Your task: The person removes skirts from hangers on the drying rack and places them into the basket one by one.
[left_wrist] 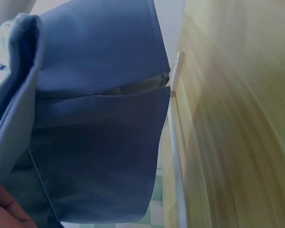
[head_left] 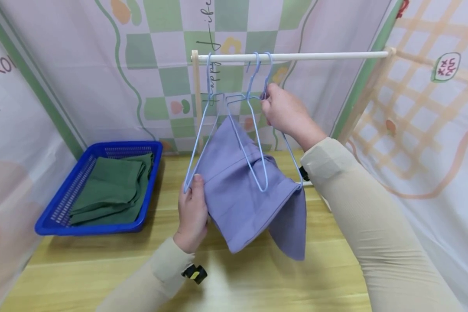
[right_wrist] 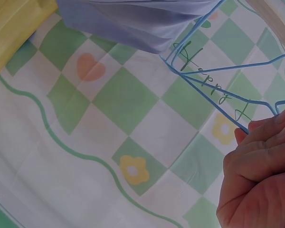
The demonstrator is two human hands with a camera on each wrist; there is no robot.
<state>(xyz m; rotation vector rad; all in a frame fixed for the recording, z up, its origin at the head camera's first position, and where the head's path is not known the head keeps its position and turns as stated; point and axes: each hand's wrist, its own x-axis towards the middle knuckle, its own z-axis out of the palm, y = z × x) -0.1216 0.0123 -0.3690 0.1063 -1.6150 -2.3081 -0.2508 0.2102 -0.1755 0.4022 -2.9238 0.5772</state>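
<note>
A lavender cloth garment [head_left: 249, 186] hangs at a slant among light blue wire hangers, its lower flaps drooping free; its exact kind is unclear. With thumb in front, my left hand [head_left: 193, 212] grips the garment's left edge. A corner of the leftmost hanger [head_left: 198, 145] lies at that hand's fingers. My right hand [head_left: 284, 108] pinches the neck of the rightmost hanger [head_left: 290, 151], just below the rod; the right wrist view shows its curled fingers [right_wrist: 261, 147] by the blue wire. Another hanger [head_left: 257, 138] hangs between the hands, in front of the cloth.
A white rod [head_left: 327, 56] on wooden posts carries the hanger hooks. On the wooden table [head_left: 296, 286], to the left, stands a blue plastic basket [head_left: 89, 232] with folded green cloth [head_left: 109, 186] in it. Printed curtains [head_left: 164, 39] enclose the back and sides.
</note>
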